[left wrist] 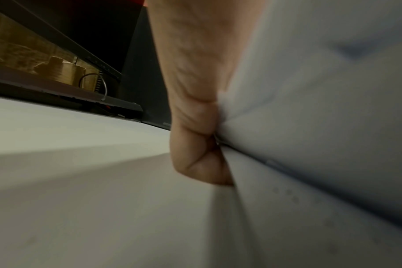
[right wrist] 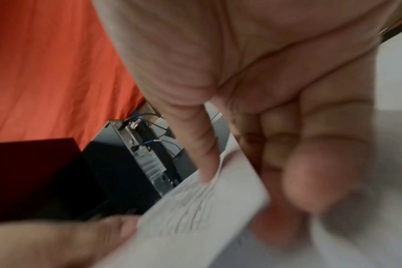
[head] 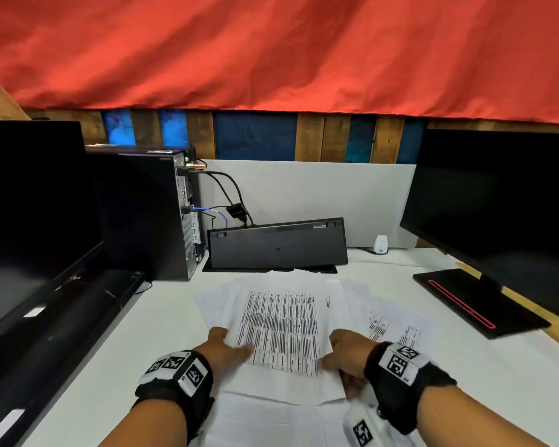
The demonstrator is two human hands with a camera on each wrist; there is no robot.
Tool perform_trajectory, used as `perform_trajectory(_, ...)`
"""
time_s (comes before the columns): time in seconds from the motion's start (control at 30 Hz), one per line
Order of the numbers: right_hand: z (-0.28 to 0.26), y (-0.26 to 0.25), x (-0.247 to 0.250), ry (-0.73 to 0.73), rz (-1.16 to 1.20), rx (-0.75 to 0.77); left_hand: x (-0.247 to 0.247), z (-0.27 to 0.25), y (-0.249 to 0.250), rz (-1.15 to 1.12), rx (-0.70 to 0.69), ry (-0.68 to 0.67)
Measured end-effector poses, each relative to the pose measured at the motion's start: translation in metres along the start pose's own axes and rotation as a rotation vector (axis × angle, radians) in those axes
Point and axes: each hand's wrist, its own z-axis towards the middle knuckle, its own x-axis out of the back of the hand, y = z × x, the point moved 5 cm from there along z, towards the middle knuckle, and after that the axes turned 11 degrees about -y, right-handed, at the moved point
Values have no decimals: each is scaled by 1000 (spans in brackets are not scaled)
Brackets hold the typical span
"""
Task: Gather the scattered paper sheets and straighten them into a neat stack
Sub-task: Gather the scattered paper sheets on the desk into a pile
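Several white paper sheets lie fanned out on the white desk (head: 162, 350). The top printed sheet (head: 281, 330) carries dense table text. My left hand (head: 236, 348) pinches its left edge, thumb on top. Seen from the left wrist, the curled fingers (left wrist: 197, 141) press against the paper (left wrist: 310, 108). My right hand (head: 331, 359) pinches the sheet's near right corner. From the right wrist, its thumb (right wrist: 202, 154) lies on the paper (right wrist: 207, 208) and the fingers sit underneath. More sheets (head: 391, 321) spread to the right, and others (head: 271, 421) lie near me.
A black computer tower (head: 142, 214) with cables and a monitor (head: 29, 204) stand at the left. A keyboard (head: 278, 243) leans on edge behind the papers. On the right are another monitor (head: 497, 214) and its flat base (head: 478, 304). A small white device (head: 380, 244) sits at the back.
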Motion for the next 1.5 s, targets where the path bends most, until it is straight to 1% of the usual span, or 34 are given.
perform_trajectory(0.03,-2,0,3,-35,58,7,-1,-3,0,55,25,-1)
perform_trajectory(0.07,0,5,14,-5,95,-15,0,-9,4,92,44,-15)
perform_trajectory(0.1,3,12,31,83,98,-33,0,-11,3,110,77,-28)
perform_trajectory(0.13,5,24,51,212,56,-84,2,-11,6,102,99,-23)
perform_trajectory(0.17,5,39,72,360,14,-165,4,-12,8,105,115,-22)
perform_trajectory(0.2,9,61,89,450,-49,-271,6,-11,9,131,118,-17)
perform_trajectory(0.23,13,81,103,489,-123,-366,9,-8,7,159,129,-3)
perform_trajectory(0.27,17,97,111,478,-183,-440,12,-8,6,180,130,14)
perform_trajectory(0.3,17,104,116,471,-242,-467,14,-3,4,203,131,23)
perform_trajectory(0.33,17,103,119,458,-236,-458,17,-2,5,208,121,33)
perform_trajectory(0.43,14,75,116,399,-141,-372,17,4,5,283,86,-1)
perform_trajectory(0.47,18,67,113,344,-88,-325,17,7,4,295,73,1)
perform_trajectory(0.5,23,58,110,281,-56,-269,17,8,4,327,82,-26)
perform_trajectory(0.53,29,51,110,250,-108,-220,18,9,3,344,90,-38)
perform_trajectory(0.57,37,47,112,255,-133,-175,19,13,0,364,72,-35)
perform_trajectory(0.6,40,45,109,250,-94,-179,19,15,-2,382,100,-57)
perform_trajectory(0.63,42,45,106,245,-20,-205,19,15,-2,389,98,-64)
perform_trajectory(0.67,43,44,102,244,-15,-221,20,13,0,387,89,-69)
perform_trajectory(0.73,36,39,100,340,-55,-185,20,12,3,412,57,-71)
perform_trajectory(0.8,28,41,103,442,42,-178,25,6,11,456,50,-62)
perform_trajectory(0.87,19,38,117,628,124,-89,26,12,11,499,50,-70)
perform_trajectory(0.9,10,34,126,704,130,-48,24,15,7,474,32,-63)
perform_trajectory(0.97,-12,21,145,844,78,29,24,18,5,472,49,-53)
perform_trajectory(1.03,-49,-2,161,983,28,117,23,18,4,442,52,-37)
perform_trajectory(1.1,-91,-27,178,1153,-4,245,23,15,6,413,59,-22)
perform_trajectory(1.13,-110,-39,185,1224,0,347,23,13,7,381,59,-10)
perform_trajectory(1.2,-145,-63,196,1284,40,575,22,16,2,344,78,-21)
perform_trajectory(1.23,-158,-72,199,1280,74,665,21,16,-1,330,95,-20)
perform_trajectory(1.27,-164,-80,202,1250,108,722,19,23,-4,350,113,-29)
perform_trajectory(1.3,-164,-86,204,1198,140,744,18,28,-8,327,121,-39)
perform_trajectory(1.33,-155,-88,205,1128,172,730,19,30,-9,309,113,-22)
perform_trajectory(1.4,-126,-88,198,941,220,642,16,34,-10,279,95,-45)
perform_trajectory(1.47,-84,-78,177,732,270,561,15,36,-14,305,66,-81)
perform_trajectory(1.5,-62,-73,163,652,267,511,18,33,-14,334,44,-90)
